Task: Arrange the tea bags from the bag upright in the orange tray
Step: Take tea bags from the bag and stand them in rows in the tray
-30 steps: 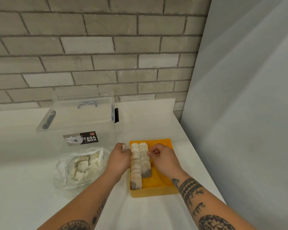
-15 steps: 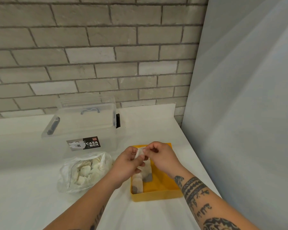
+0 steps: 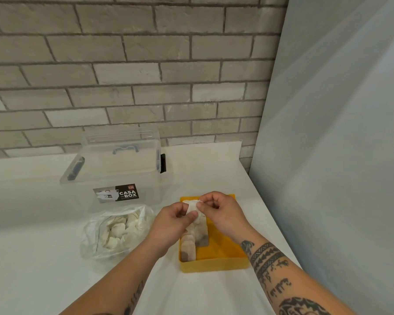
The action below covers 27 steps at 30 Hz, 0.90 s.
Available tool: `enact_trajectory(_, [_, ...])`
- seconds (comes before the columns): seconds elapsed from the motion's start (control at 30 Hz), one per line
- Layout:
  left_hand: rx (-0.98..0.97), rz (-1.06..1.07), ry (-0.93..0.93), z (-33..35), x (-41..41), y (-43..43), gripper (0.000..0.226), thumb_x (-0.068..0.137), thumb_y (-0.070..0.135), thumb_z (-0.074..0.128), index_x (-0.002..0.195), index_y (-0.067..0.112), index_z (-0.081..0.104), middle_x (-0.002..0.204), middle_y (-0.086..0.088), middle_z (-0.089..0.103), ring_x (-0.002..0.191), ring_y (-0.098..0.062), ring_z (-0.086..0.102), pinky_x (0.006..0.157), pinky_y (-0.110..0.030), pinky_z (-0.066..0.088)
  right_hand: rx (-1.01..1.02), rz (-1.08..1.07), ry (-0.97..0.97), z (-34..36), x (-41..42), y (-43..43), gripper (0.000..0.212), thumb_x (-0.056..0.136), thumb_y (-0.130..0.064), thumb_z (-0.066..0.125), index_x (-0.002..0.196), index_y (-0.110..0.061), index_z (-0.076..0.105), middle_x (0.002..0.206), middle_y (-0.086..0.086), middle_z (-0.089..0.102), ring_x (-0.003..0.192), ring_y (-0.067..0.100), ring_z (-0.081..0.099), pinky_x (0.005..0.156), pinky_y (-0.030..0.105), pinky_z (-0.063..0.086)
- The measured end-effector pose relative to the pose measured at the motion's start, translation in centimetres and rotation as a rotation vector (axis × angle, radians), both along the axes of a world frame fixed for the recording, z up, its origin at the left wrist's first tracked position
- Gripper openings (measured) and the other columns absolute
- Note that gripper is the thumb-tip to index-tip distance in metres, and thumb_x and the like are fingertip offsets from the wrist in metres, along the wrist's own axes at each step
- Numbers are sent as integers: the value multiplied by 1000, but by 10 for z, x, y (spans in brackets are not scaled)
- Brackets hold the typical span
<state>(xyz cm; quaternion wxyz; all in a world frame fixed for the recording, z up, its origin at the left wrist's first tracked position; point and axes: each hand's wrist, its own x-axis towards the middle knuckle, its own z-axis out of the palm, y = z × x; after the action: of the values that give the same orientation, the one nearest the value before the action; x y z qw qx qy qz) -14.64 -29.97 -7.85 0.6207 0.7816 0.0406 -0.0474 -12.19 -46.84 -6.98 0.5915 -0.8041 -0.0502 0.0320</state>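
Observation:
An orange tray [image 3: 216,264] sits on the white counter near its right edge. Two rows of white tea bags [image 3: 192,241] stand upright along the tray's left side. Above the tray's far end, my left hand [image 3: 168,226] and my right hand [image 3: 223,214] both pinch one white tea bag [image 3: 192,207] between their fingertips. A clear plastic bag [image 3: 116,230] with several loose tea bags lies to the left of the tray.
A clear plastic storage box [image 3: 116,171] with a "CASA BOX" label stands behind the bag, against the brick wall. A grey panel [image 3: 328,155] rises along the counter's right edge. The tray's right half shows bare orange floor.
Both hands rose from the rows in the tray and met above its far end, now holding a single tea bag between them. The camera view tilted slightly.

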Motion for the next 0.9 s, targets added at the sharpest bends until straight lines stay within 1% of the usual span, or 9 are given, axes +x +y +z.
enact_trajectory(0.07, [-37, 34, 0, -2, 1, -2, 18, 92, 26, 75, 83, 11, 71, 66, 10, 62, 62, -4, 58, 61, -23, 50, 17, 41, 43, -3, -1, -1, 15, 90, -26, 75, 104, -22, 72, 94, -2, 75, 86, 9, 70, 78, 24, 56])
enact_trajectory(0.17, [-65, 56, 22, -5, 3, -2, 21, 91, 25, 76, 94, 5, 73, 74, 1, 65, 67, -9, 59, 61, -23, 50, 18, 81, 95, -8, -5, -3, 8, 92, -22, 72, 97, -16, 72, 86, 0, 75, 75, 11, 68, 70, 27, 57])
enact_trajectory(0.3, [-89, 86, 53, -10, 3, -2, 5, 93, 22, 73, 94, 19, 76, 79, 9, 72, 73, -7, 66, 65, -26, 54, -65, 17, 85, -19, 1, -10, 9, 93, -21, 71, 91, -12, 69, 80, 2, 71, 70, 12, 65, 68, 31, 55])
enact_trajectory(0.37, [16, 175, 14, -15, 7, 0, 6, 94, 22, 71, 99, 24, 75, 92, 10, 73, 84, -10, 68, 76, -32, 59, -188, 7, 66, -29, 6, -15, 14, 93, -24, 69, 82, -16, 65, 76, 2, 66, 70, 14, 60, 69, 37, 54])
enact_trajectory(0.43, [190, 241, -9, -20, 11, 3, 13, 94, 22, 69, 106, 25, 71, 106, 11, 70, 90, -9, 67, 88, -33, 56, -310, 37, 92, -40, 9, -18, 23, 94, -26, 68, 74, -20, 58, 73, 0, 60, 69, 16, 57, 68, 35, 51])
enact_trajectory(0.57, [468, 165, 53, -32, 13, 7, 35, 94, 21, 66, 128, 24, 62, 123, 7, 62, 103, -16, 65, 92, -31, 51, -420, 89, 191, -58, 8, -15, 20, 92, -27, 70, 74, -25, 61, 74, -8, 63, 71, 15, 60, 68, 31, 51])
enact_trajectory(0.7, [425, 124, 129, -42, 13, 9, 39, 97, 22, 61, 135, 30, 55, 117, 6, 65, 100, -15, 64, 84, -33, 56, -512, 73, 208, -69, 8, -10, 20, 92, -31, 69, 74, -27, 60, 74, -9, 63, 69, 11, 57, 67, 30, 50])
enact_trajectory(0.83, [395, 117, 135, -44, 14, 12, 39, 96, 26, 61, 134, 33, 55, 105, 10, 64, 94, -14, 66, 86, -41, 60, -527, 69, 231, -67, 7, -11, 11, 89, -36, 73, 85, -31, 63, 86, -12, 66, 82, 9, 61, 73, 25, 52])
enact_trajectory(0.9, [396, 113, 142, -44, 14, 13, 39, 96, 28, 61, 134, 34, 54, 104, 11, 64, 94, -15, 66, 86, -43, 60, -510, 51, 254, -65, 6, -11, 18, 82, -39, 79, 88, -30, 65, 90, -13, 68, 85, 7, 63, 71, 23, 51])
